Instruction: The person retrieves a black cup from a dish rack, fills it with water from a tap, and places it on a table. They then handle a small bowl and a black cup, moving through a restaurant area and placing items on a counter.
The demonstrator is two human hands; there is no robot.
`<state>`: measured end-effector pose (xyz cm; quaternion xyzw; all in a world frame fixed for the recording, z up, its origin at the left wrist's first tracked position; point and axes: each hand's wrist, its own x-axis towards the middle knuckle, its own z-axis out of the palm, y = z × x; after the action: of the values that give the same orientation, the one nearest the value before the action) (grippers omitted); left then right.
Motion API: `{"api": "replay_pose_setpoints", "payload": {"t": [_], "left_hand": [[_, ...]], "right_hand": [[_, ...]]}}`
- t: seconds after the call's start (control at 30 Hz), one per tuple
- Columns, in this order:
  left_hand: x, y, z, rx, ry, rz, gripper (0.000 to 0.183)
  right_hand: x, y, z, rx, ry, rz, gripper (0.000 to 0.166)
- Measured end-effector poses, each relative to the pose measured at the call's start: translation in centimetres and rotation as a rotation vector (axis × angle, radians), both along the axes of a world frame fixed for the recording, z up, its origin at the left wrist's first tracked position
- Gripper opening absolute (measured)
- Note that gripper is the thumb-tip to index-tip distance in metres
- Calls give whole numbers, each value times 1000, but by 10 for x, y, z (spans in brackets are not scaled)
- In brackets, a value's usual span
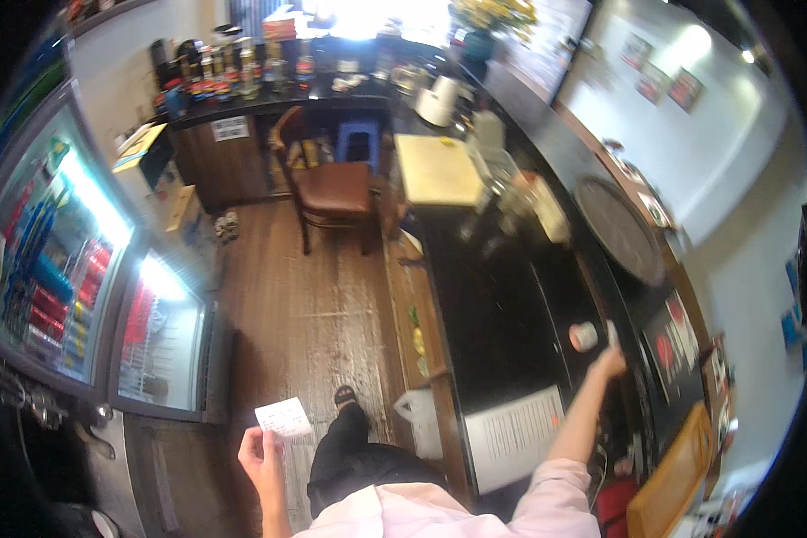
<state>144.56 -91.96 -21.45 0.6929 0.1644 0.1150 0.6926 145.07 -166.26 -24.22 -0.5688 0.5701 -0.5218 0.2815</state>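
Observation:
My left hand (262, 450) pinches a small white paper slip (284, 418) with handwriting on it, held over the wooden floor. My right hand (608, 365) reaches out over the far side of the black counter (497, 302). A narrow white item (612, 332) shows at its fingertips; blur hides whether the fingers grip it or only touch it. Just left of that hand, a small roll (584, 337), white and reddish, lies on the counter. A printed sheet (514, 437) with rows of text lies flat near my body, partly under my right forearm.
Glass-door fridges (60, 269) with drink cans line the left. A brown chair (333, 181) stands ahead on the floor. Along the counter are a yellowish cutting board (437, 171), clear containers (497, 165) and a round dark tray (619, 228). A white plastic bag (420, 424) hangs beside my leg.

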Motion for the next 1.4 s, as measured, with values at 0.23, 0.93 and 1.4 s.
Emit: {"api": "replay_pose_setpoints", "payload": {"t": [0.23,0.93,1.4], "left_hand": [[98,12,30,138,-68,171,10],[9,-70,39,121,135,428,16],[-3,-55,49,165,36,429,20]], "right_hand": [[183,59,43,-577,236,214,34],[239,413,-39,-717,207,1286,21],[216,406,-42,-706,235,1200,19]]}}
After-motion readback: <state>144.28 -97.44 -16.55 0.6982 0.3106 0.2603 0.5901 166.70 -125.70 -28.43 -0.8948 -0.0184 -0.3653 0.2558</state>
